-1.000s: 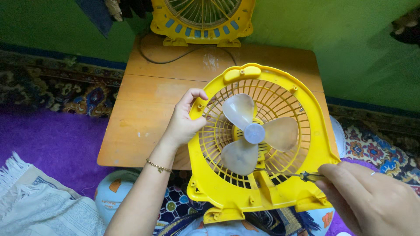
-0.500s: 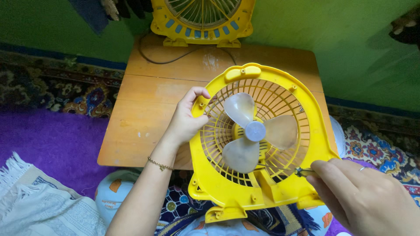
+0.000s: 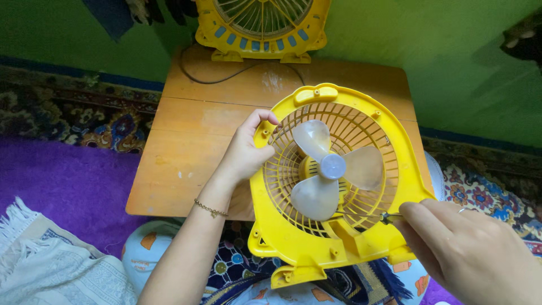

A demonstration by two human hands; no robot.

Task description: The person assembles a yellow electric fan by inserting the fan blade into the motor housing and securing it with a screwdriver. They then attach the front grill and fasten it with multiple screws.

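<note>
My left hand (image 3: 244, 152) grips the left rim of a yellow plastic fan housing (image 3: 339, 248), held upright over my lap. Its round grille carries a pale translucent three-blade propeller (image 3: 330, 168). My right hand (image 3: 468, 251) comes in from the lower right and is shut on a screwdriver (image 3: 388, 217) whose thin shaft reaches into the lower right of the grille, near the fan's base. Most of the tool's handle is hidden inside my fist.
A low wooden table (image 3: 186, 152) stands in front of me, with a black cable (image 3: 226, 76) on it. A second yellow fan part (image 3: 262, 28) leans against the green wall at the table's far edge. Patterned rugs and a purple carpet (image 3: 62, 181) surround it.
The fan housing has shifted slightly right and tilted. My right hand has moved left and up along the screwdriver, closer to the grille, covering more of the handle.
</note>
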